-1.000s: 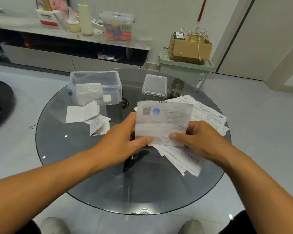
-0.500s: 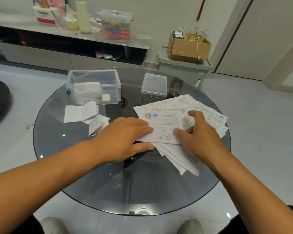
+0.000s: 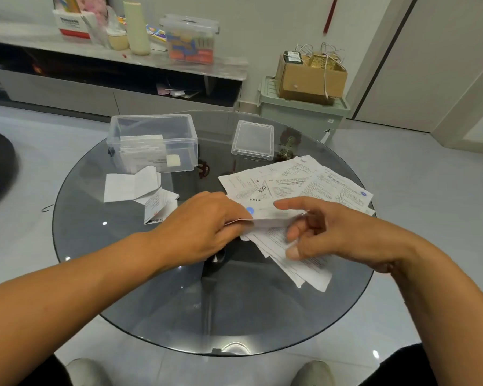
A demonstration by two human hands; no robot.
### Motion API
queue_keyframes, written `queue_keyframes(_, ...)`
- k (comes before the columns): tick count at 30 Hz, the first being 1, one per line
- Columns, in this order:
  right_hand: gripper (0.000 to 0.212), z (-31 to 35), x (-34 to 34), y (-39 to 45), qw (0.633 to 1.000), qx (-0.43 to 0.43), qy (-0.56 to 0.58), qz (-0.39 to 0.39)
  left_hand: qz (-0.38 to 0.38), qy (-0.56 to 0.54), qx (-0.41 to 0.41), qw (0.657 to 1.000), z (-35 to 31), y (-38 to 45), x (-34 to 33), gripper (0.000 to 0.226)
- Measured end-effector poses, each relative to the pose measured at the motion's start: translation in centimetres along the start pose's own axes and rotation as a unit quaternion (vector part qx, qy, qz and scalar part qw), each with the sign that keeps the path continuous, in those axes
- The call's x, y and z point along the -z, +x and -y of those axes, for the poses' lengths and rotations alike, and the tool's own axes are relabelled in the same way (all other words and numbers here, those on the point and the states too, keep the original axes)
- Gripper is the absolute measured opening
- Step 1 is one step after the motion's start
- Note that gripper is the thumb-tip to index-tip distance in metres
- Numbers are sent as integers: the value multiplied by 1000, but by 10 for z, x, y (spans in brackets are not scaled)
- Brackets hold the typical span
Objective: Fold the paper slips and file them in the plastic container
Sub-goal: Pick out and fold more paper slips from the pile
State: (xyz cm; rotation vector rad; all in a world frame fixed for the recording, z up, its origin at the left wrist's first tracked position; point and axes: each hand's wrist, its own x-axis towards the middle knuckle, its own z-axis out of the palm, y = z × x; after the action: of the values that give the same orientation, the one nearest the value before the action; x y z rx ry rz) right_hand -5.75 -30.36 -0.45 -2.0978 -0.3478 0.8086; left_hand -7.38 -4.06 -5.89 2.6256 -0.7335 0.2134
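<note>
The person is working at a round, dark glass table (image 3: 151, 288). The left hand (image 3: 204, 227) is lying palm down near the table's centre, its fingers curled over the left end of a folded paper slip (image 3: 265, 218) and pinching it. The right hand (image 3: 332, 232) is taking the right end of that same slip: the index finger is reaching straight across the top, the thumb is sitting below, and the remaining fingers are curling loosely beneath. The slip is showing a blue round mark beside the left fingertips and is lying nearly flat, just above the paper pile.

The pile of unfolded paper slips (image 3: 299, 185) is spreading over the right half of the table, from the hands toward the right edge, with several sheets projecting toward the near edge beneath the right hand.

The clear plastic container (image 3: 154, 143) is standing open at the far-left part of the table, and folded slips are standing upright inside it against its left portion. Its lid (image 3: 253, 139) is lying flat at the far edge, well apart from the container to the right. Loose folded slips (image 3: 140, 188) are lying just in front of the container, on the left side of the table.

Beyond the table, a cardboard box (image 3: 310, 76) is resting on a pale green storage bin (image 3: 301, 115), and a low cabinet (image 3: 95, 79) is carrying assorted items.
</note>
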Motion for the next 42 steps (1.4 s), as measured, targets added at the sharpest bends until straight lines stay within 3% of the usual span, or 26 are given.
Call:
queue_keyframes(2, 42, -6, -2, 3, 997, -13, -63, -47, 9, -47, 28, 998, -2, -1, 1, 31)
queue_keyframes(4, 17, -12, -9, 12, 990, -36, -38, -131, 2, -146, 96, 985, -1, 0, -2, 23)
queue_keyframes(6, 24, -16, -15, 22, 978, -63, -26, -199, -14, -207, 152, 966, -2, 2, -6, 54)
queue_keyframes(8, 37, -19, -20, 32, 963, -73, -63, -251, -25, -197, 172, 965, 0, 3, -8, 73)
queue_keyframes(10, 43, -18, -26, 36, 942, -83, -146, -291, -29, -141, 169, 975, 4, 3, -9, 72)
queue_keyframes(12, 47, -14, -32, 36, 926, -95, -193, -311, -29, -49, 122, 991, 6, 2, -8, 55)
queue_keyframes(15, 52, -11, -35, 35, 932, -97, -165, -309, 2, 28, 45, 999, 3, 2, -5, 29)
queue_keyframes(18, 50, -9, -34, 36, 947, -37, -39, -316, 27, 3, 53, 998, 2, 1, -8, 27)
queue_keyframes(22, 37, 2, -42, 33, 942, 60, 99, -316, 4, -34, 99, 995, 6, 0, -9, 27)
queue_keyframes(25, 26, 10, -50, 27, 948, 138, 56, -280, -7, -48, 145, 988, 6, 1, -5, 44)
queue_keyframes(28, 44, 5, -59, 28, 964, 134, -84, -212, 12, -152, 186, 971, 6, 7, 3, 81)
queue_keyframes(31, 47, -2, -64, 35, 931, 174, -256, -192, 92, -208, 199, 953, 10, 9, 16, 112)
queue_keyframes(34, 31, -4, -61, 41, 929, 165, -274, -186, 129, -176, 193, 957, 7, 7, 27, 91)
queue_keyframes(37, 17, -4, -64, 44, 940, 138, -219, -223, 67, -131, 207, 967, 2, 4, 20, 52)
queue_keyframes(39, 33, -4, -68, 47, 936, 110, -185, -279, 44, -112, 212, 970, 1, 5, 12, 49)
queue_keyframes(42, 62, -2, -67, 50, 937, 75, -143, -309, 41, -180, 233, 955, 2, 7, 8, 59)
